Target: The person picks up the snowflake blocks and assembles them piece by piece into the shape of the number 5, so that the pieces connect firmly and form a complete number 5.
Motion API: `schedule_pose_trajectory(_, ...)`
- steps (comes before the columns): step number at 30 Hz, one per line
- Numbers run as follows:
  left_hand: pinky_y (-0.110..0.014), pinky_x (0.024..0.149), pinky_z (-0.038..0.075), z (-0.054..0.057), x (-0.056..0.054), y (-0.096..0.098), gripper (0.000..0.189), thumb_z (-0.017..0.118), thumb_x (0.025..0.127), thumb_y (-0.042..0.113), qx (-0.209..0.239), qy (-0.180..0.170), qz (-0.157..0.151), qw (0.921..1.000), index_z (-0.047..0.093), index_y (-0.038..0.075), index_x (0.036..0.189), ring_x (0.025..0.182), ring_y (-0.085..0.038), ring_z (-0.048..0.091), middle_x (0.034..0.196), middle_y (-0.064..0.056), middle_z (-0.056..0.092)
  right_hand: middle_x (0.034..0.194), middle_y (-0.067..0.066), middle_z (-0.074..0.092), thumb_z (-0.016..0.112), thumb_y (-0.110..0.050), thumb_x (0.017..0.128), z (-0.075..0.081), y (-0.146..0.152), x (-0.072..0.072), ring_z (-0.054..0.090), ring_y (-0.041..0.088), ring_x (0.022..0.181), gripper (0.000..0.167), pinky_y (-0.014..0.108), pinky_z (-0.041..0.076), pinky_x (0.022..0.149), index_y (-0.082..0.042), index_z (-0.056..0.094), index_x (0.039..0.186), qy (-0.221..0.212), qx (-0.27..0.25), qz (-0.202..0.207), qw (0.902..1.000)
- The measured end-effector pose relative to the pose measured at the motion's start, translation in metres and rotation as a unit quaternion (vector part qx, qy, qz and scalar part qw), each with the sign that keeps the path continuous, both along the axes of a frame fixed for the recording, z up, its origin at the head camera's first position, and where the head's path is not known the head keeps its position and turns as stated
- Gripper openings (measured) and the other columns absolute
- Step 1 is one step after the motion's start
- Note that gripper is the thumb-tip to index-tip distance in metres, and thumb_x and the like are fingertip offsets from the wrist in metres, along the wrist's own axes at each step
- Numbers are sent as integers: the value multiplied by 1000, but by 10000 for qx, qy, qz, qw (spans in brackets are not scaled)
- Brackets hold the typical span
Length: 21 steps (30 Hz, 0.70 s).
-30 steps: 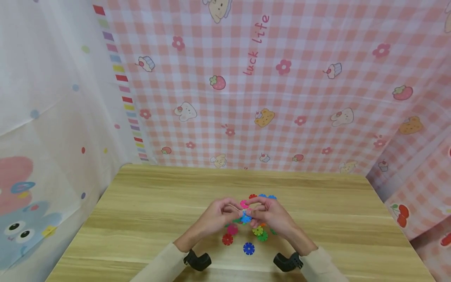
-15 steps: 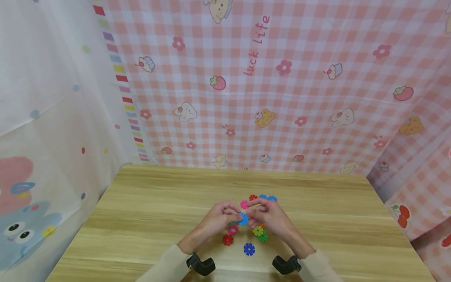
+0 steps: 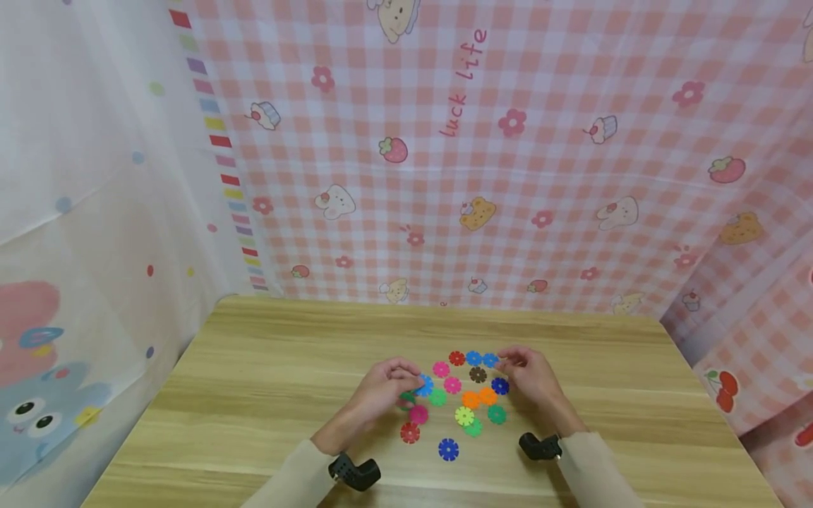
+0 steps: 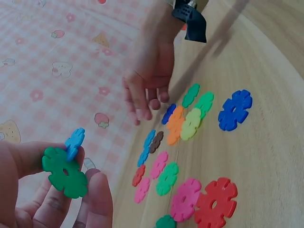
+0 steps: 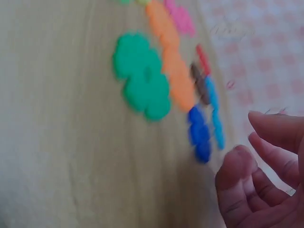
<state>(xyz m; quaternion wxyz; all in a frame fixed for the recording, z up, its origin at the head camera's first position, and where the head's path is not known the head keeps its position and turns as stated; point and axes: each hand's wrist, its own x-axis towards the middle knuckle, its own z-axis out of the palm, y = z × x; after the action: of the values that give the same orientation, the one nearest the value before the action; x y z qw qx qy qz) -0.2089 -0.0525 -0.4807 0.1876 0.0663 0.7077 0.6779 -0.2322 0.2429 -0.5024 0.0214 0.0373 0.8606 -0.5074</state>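
My left hand (image 3: 376, 392) pinches a green snowflake disc (image 4: 71, 184) between thumb and fingers, above the table. A light blue snowflake disc (image 4: 74, 142) stands at an angle to the green one, seemingly slotted into its edge. To the right of the scattered discs hovers my right hand (image 3: 535, 381), its fingers loosely bent with nothing between them. Nearest to it lie a light blue disc (image 3: 490, 360) and a dark blue disc (image 3: 500, 386). The right wrist view is blurred, but a gap shows between thumb and fingers.
Several flat notched discs lie on the wooden table (image 3: 286, 367) between the hands, among them a red disc (image 3: 410, 433), a yellow disc (image 3: 464, 416), a brown disc (image 3: 478, 375) and a blue disc (image 3: 448, 449) near the front. A checked cloth (image 3: 432, 233) hangs behind.
Both hands were together at the light blue disc. My right hand has let go and moved right, its fingers parted. My left hand has shifted slightly left with the joined discs.
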Motion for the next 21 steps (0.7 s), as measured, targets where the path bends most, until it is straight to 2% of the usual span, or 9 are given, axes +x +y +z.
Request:
schedule_pose_trajectory(2, -32, 71, 57, 0, 0, -1, 18, 65, 94, 12, -33, 41, 1, 10000, 61, 0, 107, 78, -18, 62, 87, -1, 70, 94, 10, 67, 62, -3, 93, -5, 2, -4, 57, 19, 74, 22, 26, 48, 62, 2, 65, 115, -65, 41, -43, 10000)
schedule_pose_trajectory(6, -33, 72, 56, 2, -2, -3, 18, 65, 94, 12, -101, 118, -15, 9999, 61, 0, 107, 76, -16, 62, 88, -2, 70, 98, 10, 66, 65, -10, 92, -10, 3, -11, 56, 20, 80, 27, 28, 46, 68, -2, 65, 118, -280, 99, -33, 9996)
schedule_pose_trajectory(9, -34, 74, 57, 5, -3, -5, 19, 65, 94, 11, -148, 203, -55, 9997, 61, 0, 108, 78, -19, 63, 89, -4, 70, 102, 10, 65, 68, -18, 92, -11, 4, -16, 56, 21, 84, 32, 29, 45, 73, -5, 66, 121, -370, 97, -57, 9993)
schedule_pose_trajectory(13, -36, 77, 57, 11, -5, -5, 20, 66, 94, 13, -212, 336, -46, 9992, 61, 1, 108, 87, -24, 65, 91, -5, 70, 105, 11, 66, 69, -20, 92, -11, 5, -21, 57, 21, 86, 35, 30, 46, 75, -5, 66, 123, -332, 41, -43, 9994)
schedule_pose_trajectory(16, -36, 77, 56, 13, -5, -5, 19, 66, 94, 14, -222, 375, -31, 9990, 61, 1, 108, 90, -25, 65, 92, -4, 70, 103, 13, 66, 71, -21, 91, -13, 5, -22, 56, 23, 86, 37, 32, 46, 75, -6, 66, 124, -290, 127, -5, 9995)
schedule_pose_trajectory(21, -39, 79, 57, 9, -2, -5, 20, 67, 94, 14, -202, 338, -96, 9992, 61, 0, 107, 88, -21, 64, 91, -3, 70, 118, 17, 67, 73, -20, 90, -19, 3, -18, 58, 28, 101, 35, 43, 48, 88, -8, 69, 123, -180, 361, -104, 9991)
